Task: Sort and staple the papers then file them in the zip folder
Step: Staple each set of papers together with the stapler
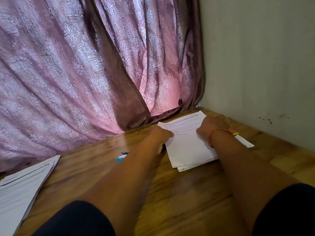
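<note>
A stack of papers point(185, 143) lies on the wooden worktop point(179, 193), close to its far right corner where the curtain point(85, 65) meets the wall point(264, 57). The top sheet has printed lines on it. The sheets are not lined up; their edges stick out a little at the near end.

Both hands are on this stack. The left hand point(160, 135) is at the left edge of the stack, with its fingers bent around the edge. The right hand point(213, 125) is at the right side of the stack, near the far end. Its fingers are hidden behind the back of the hand, so I cannot tell how they lie. A red thread band point(219, 132) goes around the right wrist.

A second stack of papers point(22, 184) lies at the near left edge of the worktop, well apart from the hands. A small blue stapler point(121, 156) lies on the worktop between the two stacks, just beside the left arm. A white strip point(245, 142) pokes out from under the right wrist.
</note>
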The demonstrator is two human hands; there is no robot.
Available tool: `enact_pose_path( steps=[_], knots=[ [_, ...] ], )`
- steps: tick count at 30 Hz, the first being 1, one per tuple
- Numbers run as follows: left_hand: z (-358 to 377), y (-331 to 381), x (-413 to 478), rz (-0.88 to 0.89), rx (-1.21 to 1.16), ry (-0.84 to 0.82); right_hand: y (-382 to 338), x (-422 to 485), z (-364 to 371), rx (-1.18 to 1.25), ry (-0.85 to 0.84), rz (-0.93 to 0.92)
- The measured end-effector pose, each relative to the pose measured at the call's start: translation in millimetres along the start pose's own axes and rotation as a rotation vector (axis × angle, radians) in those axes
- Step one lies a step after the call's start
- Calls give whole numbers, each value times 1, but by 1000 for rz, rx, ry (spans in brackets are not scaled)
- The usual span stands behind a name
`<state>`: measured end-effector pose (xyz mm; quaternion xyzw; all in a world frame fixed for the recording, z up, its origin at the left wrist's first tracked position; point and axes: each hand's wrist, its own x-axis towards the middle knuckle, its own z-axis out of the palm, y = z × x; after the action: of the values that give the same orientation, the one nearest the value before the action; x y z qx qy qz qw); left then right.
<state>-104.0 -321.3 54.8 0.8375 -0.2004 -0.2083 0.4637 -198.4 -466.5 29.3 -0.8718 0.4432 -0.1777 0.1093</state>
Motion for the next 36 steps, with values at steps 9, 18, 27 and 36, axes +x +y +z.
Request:
enact_pose_path(
  steps=[9, 18, 27, 36],
  knots=[
    [2, 7, -4, 1, 30, -4, 3, -1, 1, 95, 77, -16],
    [3, 6, -6, -3, -52, 57, 6, 4, 4, 146, 123, 51],
    [-7, -7, -10, -61, -422, 17, 9, 21, 18, 209, 105, 17],
    [-46, -13, -27, 78, -513, 19, -2, 20, 0, 536, -62, -104]
  ],
)
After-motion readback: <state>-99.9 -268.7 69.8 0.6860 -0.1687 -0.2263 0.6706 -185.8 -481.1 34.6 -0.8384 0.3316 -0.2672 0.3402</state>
